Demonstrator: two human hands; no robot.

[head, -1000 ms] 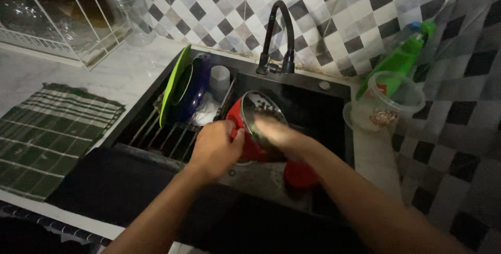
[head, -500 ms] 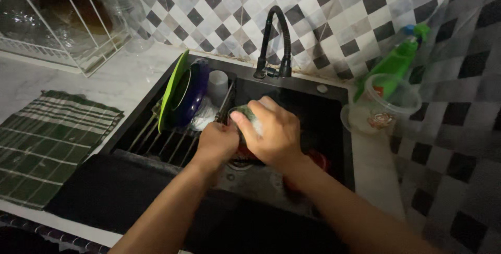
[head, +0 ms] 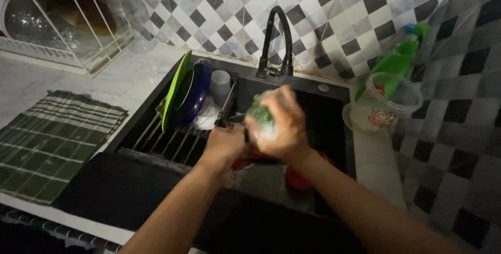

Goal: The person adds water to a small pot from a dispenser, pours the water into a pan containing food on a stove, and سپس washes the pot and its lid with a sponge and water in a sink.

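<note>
Both hands are over the black sink (head: 334,129). My right hand (head: 284,126) grips a soapy green sponge (head: 261,116), held up in front of the faucet (head: 276,40). My left hand (head: 224,143) sits just left of it, closed on a red vessel that the hands mostly hide. Only red patches show below them (head: 300,178). What kind of vessel it is cannot be told now.
A rack in the sink's left half holds an upright green plate (head: 175,95), a dark blue dish (head: 194,97) and a white cup (head: 220,82). A green bottle (head: 396,58) and clear tub (head: 386,100) stand right. A striped cloth (head: 47,139) and wire dish rack (head: 62,19) lie left.
The red vessel's metal inside showed at first; both hands now cover it. My right hand moved up and left with the sponge, and the left hand shifted right beside it.
</note>
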